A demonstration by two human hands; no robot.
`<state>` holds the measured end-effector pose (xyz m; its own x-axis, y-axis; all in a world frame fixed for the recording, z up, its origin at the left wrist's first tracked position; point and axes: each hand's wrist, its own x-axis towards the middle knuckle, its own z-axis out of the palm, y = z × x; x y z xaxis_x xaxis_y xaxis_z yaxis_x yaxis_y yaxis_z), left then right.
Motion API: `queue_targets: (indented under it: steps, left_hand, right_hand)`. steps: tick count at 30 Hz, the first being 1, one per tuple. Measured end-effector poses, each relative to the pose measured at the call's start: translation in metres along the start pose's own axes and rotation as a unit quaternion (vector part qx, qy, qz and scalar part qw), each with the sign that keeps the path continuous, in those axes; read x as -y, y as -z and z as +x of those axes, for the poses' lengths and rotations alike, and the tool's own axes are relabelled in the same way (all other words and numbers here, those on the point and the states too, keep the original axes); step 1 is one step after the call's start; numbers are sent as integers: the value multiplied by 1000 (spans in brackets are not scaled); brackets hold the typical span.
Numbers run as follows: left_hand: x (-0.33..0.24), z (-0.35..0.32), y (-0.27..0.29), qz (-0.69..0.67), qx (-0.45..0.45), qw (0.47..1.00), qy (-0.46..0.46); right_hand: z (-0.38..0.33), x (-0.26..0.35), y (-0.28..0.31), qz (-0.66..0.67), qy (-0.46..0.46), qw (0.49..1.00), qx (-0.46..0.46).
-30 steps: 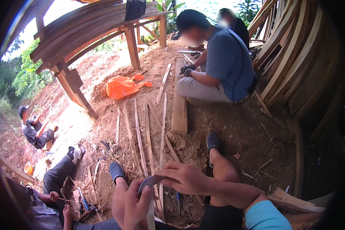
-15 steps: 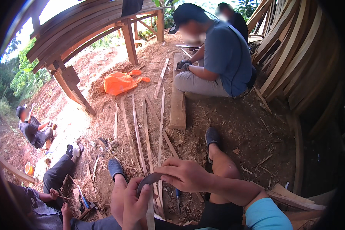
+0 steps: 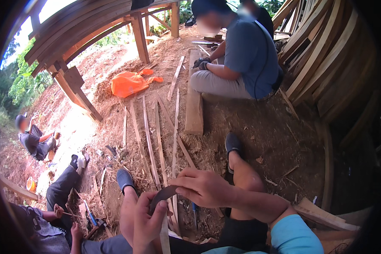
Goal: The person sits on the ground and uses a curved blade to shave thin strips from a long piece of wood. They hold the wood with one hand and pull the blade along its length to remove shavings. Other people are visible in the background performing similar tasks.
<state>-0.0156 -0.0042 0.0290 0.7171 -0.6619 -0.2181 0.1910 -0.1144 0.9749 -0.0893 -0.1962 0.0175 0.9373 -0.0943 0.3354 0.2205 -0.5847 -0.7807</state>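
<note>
A dark grey, thin curved strip [image 3: 163,195] arches between my two hands; its material is not clear. My left hand [image 3: 147,222] is closed round its lower end, with the thumb pressed along it. Fingers of my right hand [image 3: 205,187] pinch the upper end from above. Below my left hand, a pale flat wooden strip [image 3: 165,240] runs down toward my lap. The left fingers partly hide where it meets the dark strip.
Long thin wooden strips [image 3: 150,139] lie on the ground ahead, near an orange bag [image 3: 129,84]. A person [image 3: 249,59] sits beside a thick plank [image 3: 194,114]. Another person's hands [image 3: 74,228] are at lower left. A blue-handled tool [image 3: 194,209] lies between my legs. Curved boards [image 3: 321,55] lean at right.
The surroundings have shifted slightly up and left in the picture. Both hands keep their hold on the dark strip, with little change in their position.
</note>
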Motion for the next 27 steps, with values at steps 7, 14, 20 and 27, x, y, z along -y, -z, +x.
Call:
queue_targets:
  steps: [7,14,20,27]
  left_hand:
    - [4,-1,3,-3,-3,1000,-9]
    - [3,-1,1,-1,-11,1000,-8]
    - [0,-1,4,-20,-1,1000,-9]
    - [-6,-1,4,10,-7,1000,0]
  right_hand:
    - [1,2,3,-12,-10,999,34]
    - [2,8,6,-50,-22,990,132]
    - [2,4,3,-51,-43,992,104]
    - [1,4,4,-44,-33,994,93]
